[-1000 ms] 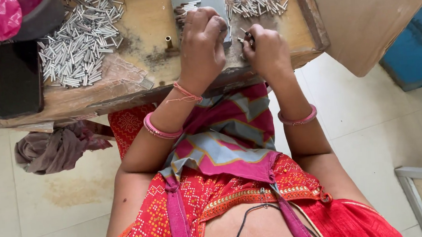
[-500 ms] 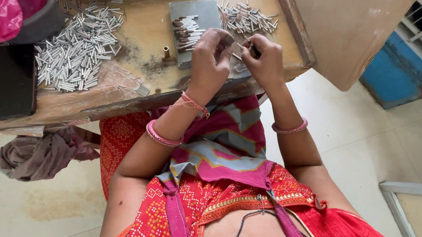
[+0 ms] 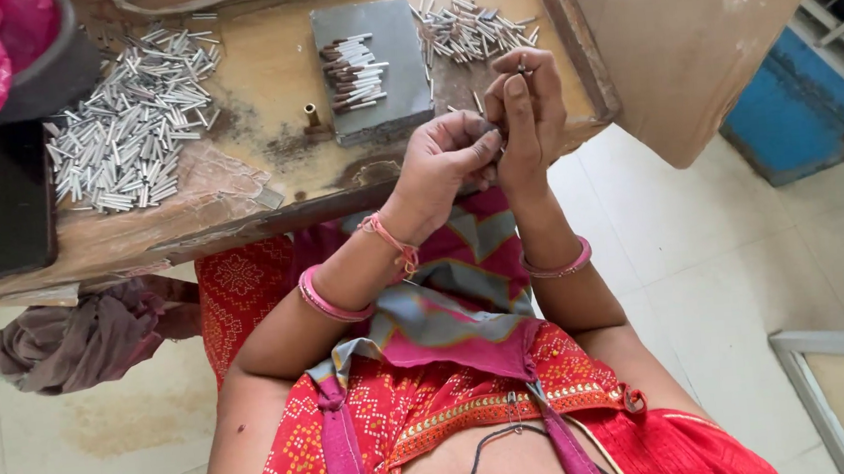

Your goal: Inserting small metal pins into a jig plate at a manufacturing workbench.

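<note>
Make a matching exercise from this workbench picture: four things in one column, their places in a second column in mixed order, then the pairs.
Things:
1. big heap of silver tubes
2. grey block
3. dark phone
4. brownish cloth

Places:
A. below the bench, over the floor
B. flat at the bench's left edge
C. left part of the bench top
D. middle of the bench, with a row of brown-tipped tubes on it

Pairs: 1-C, 2-D, 3-B, 4-A
</note>
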